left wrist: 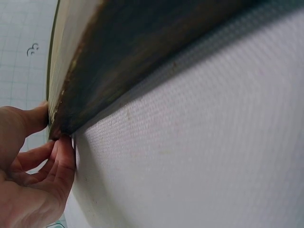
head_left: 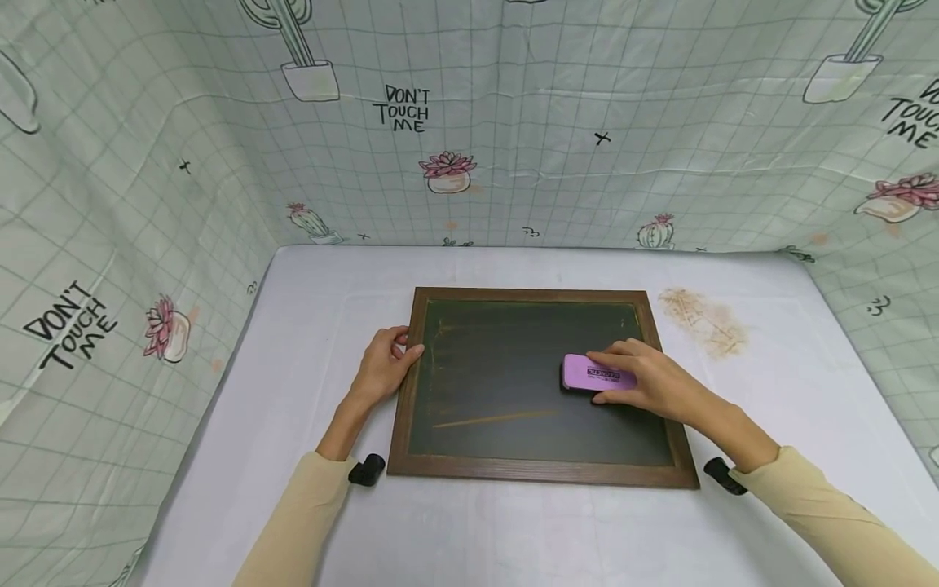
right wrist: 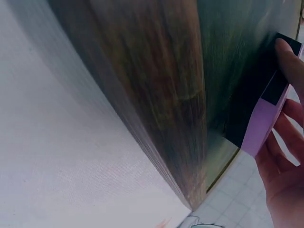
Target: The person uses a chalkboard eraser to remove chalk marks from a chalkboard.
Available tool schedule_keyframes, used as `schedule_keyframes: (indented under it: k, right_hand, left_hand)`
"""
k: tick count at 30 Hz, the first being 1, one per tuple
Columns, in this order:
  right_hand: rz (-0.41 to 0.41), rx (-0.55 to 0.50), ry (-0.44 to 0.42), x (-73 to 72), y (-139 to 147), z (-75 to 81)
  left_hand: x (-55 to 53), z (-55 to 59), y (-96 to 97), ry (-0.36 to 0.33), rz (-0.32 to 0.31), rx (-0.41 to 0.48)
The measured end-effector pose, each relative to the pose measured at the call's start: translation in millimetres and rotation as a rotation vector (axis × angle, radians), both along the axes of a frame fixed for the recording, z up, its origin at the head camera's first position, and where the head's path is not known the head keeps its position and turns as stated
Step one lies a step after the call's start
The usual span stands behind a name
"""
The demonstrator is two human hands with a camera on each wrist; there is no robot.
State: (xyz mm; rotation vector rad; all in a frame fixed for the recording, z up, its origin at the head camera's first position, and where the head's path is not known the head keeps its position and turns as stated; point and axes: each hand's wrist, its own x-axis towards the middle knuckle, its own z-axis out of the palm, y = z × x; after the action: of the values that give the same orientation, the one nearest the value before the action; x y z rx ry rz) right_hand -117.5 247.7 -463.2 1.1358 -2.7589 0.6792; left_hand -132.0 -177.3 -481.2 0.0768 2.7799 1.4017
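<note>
A dark green chalkboard [head_left: 506, 350] in a brown wooden frame lies on the white table. One yellow-brown chalk line [head_left: 495, 419] runs across its lower left part, and fainter marks show near its upper left. My left hand [head_left: 385, 363] pinches the frame's left edge; in the left wrist view, the thumb is on top and the fingers [left wrist: 66, 159] are at the underside. My right hand [head_left: 649, 379] grips a purple chalkboard eraser [head_left: 590, 373] with a black underside, thumb and fingers on its opposite sides. The eraser [right wrist: 263, 121] is over the right half of the board.
A patch of brown dust [head_left: 704, 322] lies on the tablecloth right of the board. A printed cloth with plants and lettering [head_left: 513, 122] hangs behind the table and along both sides. Small black devices [head_left: 367, 470] sit at both wrists.
</note>
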Motion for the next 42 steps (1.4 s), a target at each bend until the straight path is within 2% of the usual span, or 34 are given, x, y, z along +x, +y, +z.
schedule_keyframes:
  k: [16, 21, 36, 42]
  right_hand:
    - [0.098, -0.052, 0.017, 19.9, -5, 2.2]
    - [0.103, -0.054, 0.011, 24.7, -8, 1.1]
    - [0.105, -0.065, 0.05, 26.7, -15, -5.3]
    - [0.101, -0.077, 0.04, 26.0, -22, -6.7]
  left_hand:
    - [-0.9, -2.0, -0.3, -0.003, 0.004, -0.009]
    - [-1.0, -2.3, -0.5, -0.005, 0.01, -0.015]
    - [-2.3, -3.3, 0.2, 0.006, 0.005, -0.009]
    - [-2.6, -4.7, -0.4, 0.003, 0.008, -0.017]
